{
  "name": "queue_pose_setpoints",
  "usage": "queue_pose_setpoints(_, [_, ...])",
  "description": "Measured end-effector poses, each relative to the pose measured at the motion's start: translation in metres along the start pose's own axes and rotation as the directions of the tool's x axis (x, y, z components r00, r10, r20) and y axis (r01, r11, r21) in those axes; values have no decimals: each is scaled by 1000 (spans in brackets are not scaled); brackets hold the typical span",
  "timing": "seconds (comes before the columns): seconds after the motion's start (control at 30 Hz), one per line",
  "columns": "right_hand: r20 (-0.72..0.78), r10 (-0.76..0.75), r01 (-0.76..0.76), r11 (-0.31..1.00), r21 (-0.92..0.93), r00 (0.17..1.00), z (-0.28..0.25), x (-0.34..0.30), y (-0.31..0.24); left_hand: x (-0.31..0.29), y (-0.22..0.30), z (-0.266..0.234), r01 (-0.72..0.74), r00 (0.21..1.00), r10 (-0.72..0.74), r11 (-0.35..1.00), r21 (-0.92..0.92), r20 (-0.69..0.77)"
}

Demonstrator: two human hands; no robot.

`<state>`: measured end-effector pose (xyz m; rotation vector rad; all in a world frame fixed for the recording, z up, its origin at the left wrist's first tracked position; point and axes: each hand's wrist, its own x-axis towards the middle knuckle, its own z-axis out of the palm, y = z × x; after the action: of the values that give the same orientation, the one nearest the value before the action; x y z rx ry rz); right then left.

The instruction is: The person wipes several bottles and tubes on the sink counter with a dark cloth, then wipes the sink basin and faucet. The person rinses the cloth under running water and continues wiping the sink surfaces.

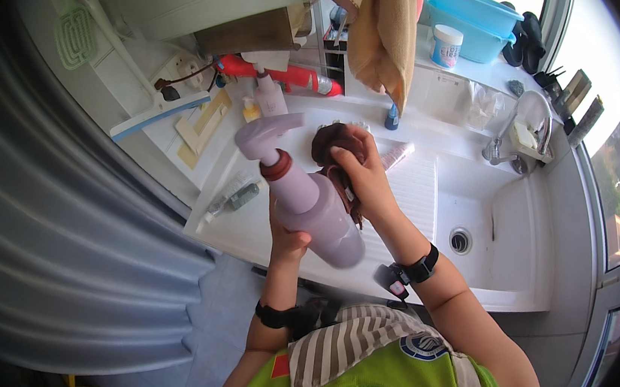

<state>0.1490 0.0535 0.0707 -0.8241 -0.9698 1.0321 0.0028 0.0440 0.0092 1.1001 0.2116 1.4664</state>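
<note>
A large lilac pump bottle [321, 222] with a reddish-brown collar is tilted in front of me, its pump head toward the upper left. My left hand [287, 230] is wrapped round its side, with the thumb showing on the near face and most fingers hidden behind it. In my right hand [365, 169] a dark brown cloth [334, 146] is bunched up, and it presses against the bottle's right side. Both are held above the white counter [391, 249] left of the sink.
The white sink [477, 206] with its drain is at the right, beside the faucet [502, 152]. Another pump bottle [269, 96] and a red cylinder [290, 76] stand behind. A beige towel [383, 27] hangs above; blue basins [469, 22] sit on the ledge. A grey curtain [78, 218] hangs left.
</note>
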Motion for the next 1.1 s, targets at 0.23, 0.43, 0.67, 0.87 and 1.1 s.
queue_pose_setpoints(0.23, [78,-204,204,979,1,976,-7,-31,-3,16,14,-13,-78,973,135,957,281,-189])
queue_pose_setpoints(0.43, [221,-615,619,567,-544,757,33,-47,24,14,-6,-3,-67,979,82,994,84,-185])
queue_pose_setpoints(0.67, [58,-297,294,861,-415,953,36,-32,18,2,-1,-1,-35,960,73,989,144,-272])
queue_pose_setpoints(0.87, [198,-196,277,608,-744,960,1,-19,41,0,23,-2,-82,994,91,987,141,-56])
queue_pose_setpoints(1.1, [81,3,32,905,-424,997,-50,-3,20,3,35,-17,-13,973,53,984,175,-227])
